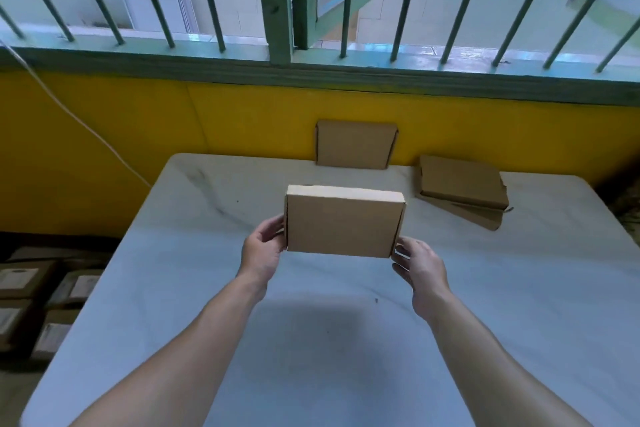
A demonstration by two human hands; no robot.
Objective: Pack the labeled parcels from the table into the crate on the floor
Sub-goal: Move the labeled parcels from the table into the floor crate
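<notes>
I held the parcel [344,222] raised above the surface [346,340], my left hand [263,246] gripping its left edge and my right hand [417,267] pinching its lower right corner, so one at each side kept it level. Its plain face was towards me with no label showing; I judged I was tilting it to check. The packed parcels [24,279] lay on the floor to my left, labels up, so the carry went that way. A leaning box [356,145] and a stack [462,189] waited by the wall.
</notes>
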